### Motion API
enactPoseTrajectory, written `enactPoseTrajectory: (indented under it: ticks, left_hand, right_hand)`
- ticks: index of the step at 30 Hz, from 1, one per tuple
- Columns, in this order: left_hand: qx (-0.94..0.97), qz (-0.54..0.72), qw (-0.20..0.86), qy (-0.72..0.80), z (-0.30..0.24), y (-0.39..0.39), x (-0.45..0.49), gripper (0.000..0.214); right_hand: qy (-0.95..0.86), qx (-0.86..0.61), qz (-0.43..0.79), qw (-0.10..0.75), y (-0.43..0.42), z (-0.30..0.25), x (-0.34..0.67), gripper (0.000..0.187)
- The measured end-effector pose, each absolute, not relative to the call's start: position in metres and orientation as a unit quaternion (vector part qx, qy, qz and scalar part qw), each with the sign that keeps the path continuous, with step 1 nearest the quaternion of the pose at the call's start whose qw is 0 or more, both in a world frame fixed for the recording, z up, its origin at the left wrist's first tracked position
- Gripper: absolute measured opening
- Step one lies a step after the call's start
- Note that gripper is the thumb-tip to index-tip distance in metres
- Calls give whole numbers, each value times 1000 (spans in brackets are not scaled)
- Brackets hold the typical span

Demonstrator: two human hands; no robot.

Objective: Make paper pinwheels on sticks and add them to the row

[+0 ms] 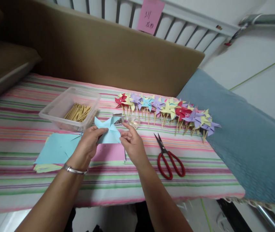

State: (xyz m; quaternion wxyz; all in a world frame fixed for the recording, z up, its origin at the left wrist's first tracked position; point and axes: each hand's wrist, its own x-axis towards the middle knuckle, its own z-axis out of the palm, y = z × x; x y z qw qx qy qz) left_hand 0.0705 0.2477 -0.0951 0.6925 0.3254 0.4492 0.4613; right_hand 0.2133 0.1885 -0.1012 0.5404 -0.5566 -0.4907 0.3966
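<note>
A light-blue paper pinwheel (112, 135), its corners folded in toward the centre, is held above the table. My left hand (91, 138) pinches it from the left, the thumb pressed near the middle. At its right edge my right hand (132, 141) is closed with thumb and fingertips at a corner, the index finger stretched forward. Just beyond the paper lies a small open container of dark metal pins (118, 121), partly hidden. Beside it stands a small clear round dish (134, 121) with tiny pieces inside. Underneath, a pink paper sheet (109, 153) rests on the cloth.
Blue paper sheets (55, 148) lie stacked at left. A clear plastic box (52, 112) contains short wooden sticks (78, 112). Red-handled scissors (168, 158) lie at right. Finished pinwheels on sticks (170, 108) stand in a row behind. A cardboard panel (103, 54) borders the back.
</note>
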Motion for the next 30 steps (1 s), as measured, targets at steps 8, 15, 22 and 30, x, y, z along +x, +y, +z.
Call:
enactPoseTrajectory:
  ticks: [8,15,22,30]
  left_hand:
    - [323,469,701,429,-93,251,65,18]
    - [346,446,702,435,-96,250,66,19]
    - [369,446,700,418,-99,251,66,18]
    - [356,437,704,433,-93,249,65,18]
  right_hand:
    - [-542,-540,375,523,186,-100,212,46]
    - [-462,-493,482,558,188,-98,213,47]
    - [-530,-519,408,533,186,-98,214,41]
    - [-628,-550,275,476,182,-92,224,14]
